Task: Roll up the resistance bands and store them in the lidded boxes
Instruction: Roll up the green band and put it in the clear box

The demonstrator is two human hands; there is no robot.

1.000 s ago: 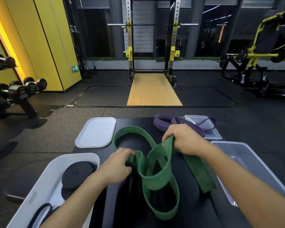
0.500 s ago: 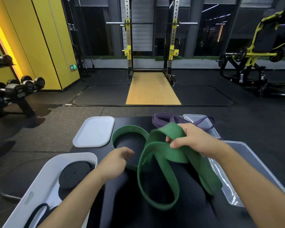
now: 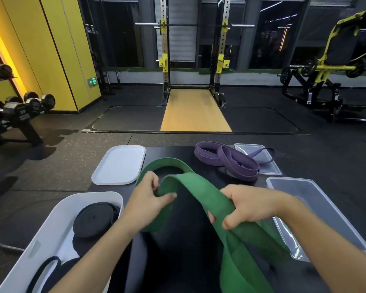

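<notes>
Green resistance band (image 3: 199, 187) is lifted between my two hands over the middle of the dark surface (image 3: 169, 151). Its far loop curves down near the white lid (image 3: 118, 163) and its long tail drops past my right wrist toward me. My left hand (image 3: 146, 199) pinches the bend of the band between thumb and fingertips. My right hand (image 3: 247, 206) has its fingers curled round the bunched layers, gripping them firmly.

I judge this to be the straightening before the roll, and the band looks twisted. To do it well, I should run the strap flat so both layers lie edge on edge. I'd then fold one end tight with my left hand while my right feeds the rest under light tension. A loose first turn would let this springy rubber uncoil, so the core should be snug and the edges flush.

The black coil (image 3: 93, 218) already sits in the white box (image 3: 51, 235) on my left. The clear box (image 3: 325, 208) on my right looks the likely home for this one. The purple band (image 3: 226, 159) lies unrolled at the far side, partly over the clear lid (image 3: 247, 148)
</notes>
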